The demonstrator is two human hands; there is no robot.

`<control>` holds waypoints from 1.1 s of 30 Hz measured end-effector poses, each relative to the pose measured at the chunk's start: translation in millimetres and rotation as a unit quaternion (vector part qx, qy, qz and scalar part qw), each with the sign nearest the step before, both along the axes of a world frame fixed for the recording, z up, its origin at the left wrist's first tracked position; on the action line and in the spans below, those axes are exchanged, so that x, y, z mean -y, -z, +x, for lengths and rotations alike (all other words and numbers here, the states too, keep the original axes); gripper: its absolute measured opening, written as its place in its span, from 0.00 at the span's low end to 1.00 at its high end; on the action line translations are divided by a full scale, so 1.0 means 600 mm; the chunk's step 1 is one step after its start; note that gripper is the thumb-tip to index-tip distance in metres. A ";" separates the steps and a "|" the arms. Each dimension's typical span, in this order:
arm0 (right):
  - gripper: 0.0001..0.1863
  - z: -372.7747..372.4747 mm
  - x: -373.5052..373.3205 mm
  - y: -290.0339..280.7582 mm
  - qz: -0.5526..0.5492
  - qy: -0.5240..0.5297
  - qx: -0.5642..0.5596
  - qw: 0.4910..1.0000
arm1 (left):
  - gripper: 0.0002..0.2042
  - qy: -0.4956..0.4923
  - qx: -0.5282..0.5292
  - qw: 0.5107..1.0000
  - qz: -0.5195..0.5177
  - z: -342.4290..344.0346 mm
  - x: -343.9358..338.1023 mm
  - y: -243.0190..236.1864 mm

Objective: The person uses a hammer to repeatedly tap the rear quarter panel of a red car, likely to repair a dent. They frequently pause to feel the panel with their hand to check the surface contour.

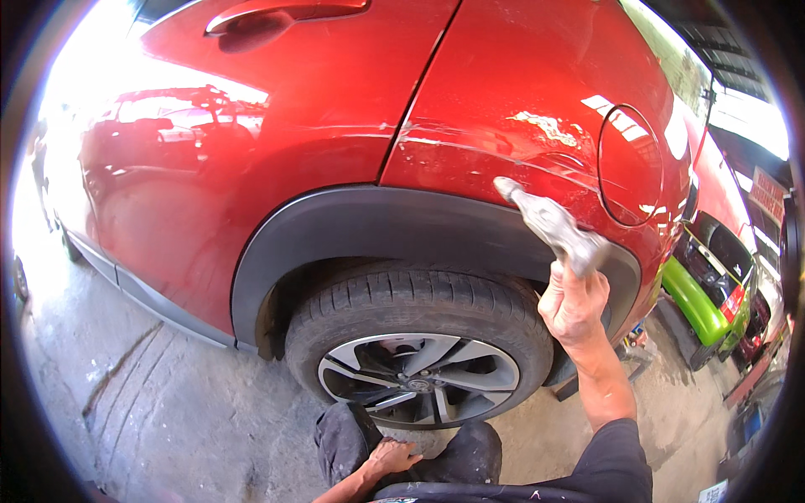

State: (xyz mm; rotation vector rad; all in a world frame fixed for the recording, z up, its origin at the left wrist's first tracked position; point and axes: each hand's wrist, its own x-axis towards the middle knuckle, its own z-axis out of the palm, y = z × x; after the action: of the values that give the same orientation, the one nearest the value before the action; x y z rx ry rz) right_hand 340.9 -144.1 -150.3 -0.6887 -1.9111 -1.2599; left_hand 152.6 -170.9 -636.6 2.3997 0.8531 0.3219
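My right hand (573, 303) is raised and gripping a grey, paint-crusted hand tool (549, 222) whose tip touches the red car's rear quarter panel (520, 92), just below a scratched, scuffed patch (549, 127). The tool lies across the black wheel-arch trim (394, 214). My left hand (390, 459) rests on my knee, low in the picture, fingers curled over the dark trouser cloth and holding nothing. The rear wheel (419, 348) with its alloy rim sits straight in front of me.
A round fuel filler flap (631, 165) is right of the tool tip. The door handle (285, 12) is at the top. A green car (700, 302) stands at the right. Cracked concrete floor (168, 402) spreads to the left.
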 end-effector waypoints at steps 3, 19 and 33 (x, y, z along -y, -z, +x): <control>0.30 -0.002 0.000 -0.001 -0.072 0.082 0.013 0.994 | 0.23 0.014 -0.018 1.000 -0.006 0.007 -0.004 -0.006; 0.40 -0.054 -0.026 -0.016 -0.047 0.082 0.073 0.993 | 0.25 0.015 -0.012 1.000 -0.016 0.010 -0.005 0.015; 0.37 0.009 0.006 -0.046 0.020 0.032 -0.051 0.998 | 0.24 0.009 -0.005 1.000 0.008 0.003 -0.001 -0.003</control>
State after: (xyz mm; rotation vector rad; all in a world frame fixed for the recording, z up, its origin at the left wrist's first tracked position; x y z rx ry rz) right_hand 346.2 -147.4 -122.7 -0.7825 -1.7887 -1.2745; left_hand 154.4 -170.0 -634.8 2.4233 0.8358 0.3121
